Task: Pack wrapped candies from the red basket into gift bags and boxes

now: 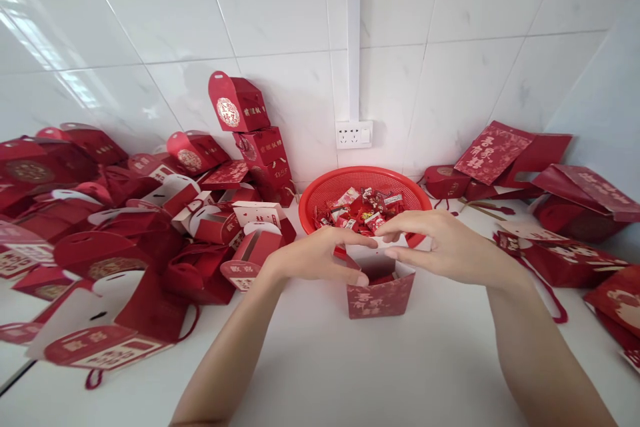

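Observation:
A small red box (381, 300) with light lettering stands upright on the white table, its top open and its white inner flap raised at the back. My left hand (320, 255) is at the box's upper left, thumb by the front rim and fingers apart over the back. At the upper right, my right hand (433, 243) has its thumb and fingers spread near the raised flap. Behind the box, a red basket (313, 190) holds several wrapped sweets (373, 203); the hands partly hide its front edge. What lies inside the box is mostly hidden.
Many red gift boxes (117, 233) crowd the left side. A stack of boxes (265, 153) rises against the tiled wall. More red boxes (575, 260) and a flat red packet (493, 152) lie at right. A socket (354, 135) is on the wall.

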Demonstrator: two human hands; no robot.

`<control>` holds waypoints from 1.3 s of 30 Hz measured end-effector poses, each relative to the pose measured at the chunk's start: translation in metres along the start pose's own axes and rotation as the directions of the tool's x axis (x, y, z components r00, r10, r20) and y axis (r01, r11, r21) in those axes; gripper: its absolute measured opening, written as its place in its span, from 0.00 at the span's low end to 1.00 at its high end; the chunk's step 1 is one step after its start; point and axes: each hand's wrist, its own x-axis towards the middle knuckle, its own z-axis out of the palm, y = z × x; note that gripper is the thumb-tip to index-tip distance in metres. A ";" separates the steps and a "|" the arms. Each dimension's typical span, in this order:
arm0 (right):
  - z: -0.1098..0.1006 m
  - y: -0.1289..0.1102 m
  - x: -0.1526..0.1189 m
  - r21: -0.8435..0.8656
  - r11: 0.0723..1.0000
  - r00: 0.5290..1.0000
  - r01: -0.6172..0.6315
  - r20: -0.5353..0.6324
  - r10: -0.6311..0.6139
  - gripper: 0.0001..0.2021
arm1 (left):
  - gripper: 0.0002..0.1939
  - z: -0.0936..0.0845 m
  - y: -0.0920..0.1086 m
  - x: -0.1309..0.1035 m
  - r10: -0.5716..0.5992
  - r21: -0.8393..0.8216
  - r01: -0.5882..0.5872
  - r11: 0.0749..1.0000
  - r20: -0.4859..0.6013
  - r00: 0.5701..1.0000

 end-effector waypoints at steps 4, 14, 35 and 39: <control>-0.007 0.004 -0.004 -0.044 0.999 0.998 -0.012 -0.070 0.009 0.10 | 0.26 -0.001 -0.001 0.000 0.010 0.030 -0.011 0.999 0.018 1.000; -0.013 0.013 -0.004 -0.025 0.990 0.986 -0.137 -0.104 0.134 0.28 | 0.25 0.005 -0.003 0.001 0.184 0.201 -0.139 0.970 -0.228 0.956; 0.001 0.021 0.013 0.210 0.978 0.975 0.018 -0.222 0.030 0.19 | 0.23 0.003 0.000 -0.001 0.140 -0.088 -0.225 0.970 -0.553 0.821; 0.000 0.019 0.013 0.211 0.977 0.982 0.029 -0.190 0.012 0.20 | 0.16 0.004 -0.002 0.001 0.194 -0.015 -0.249 0.968 -0.585 0.788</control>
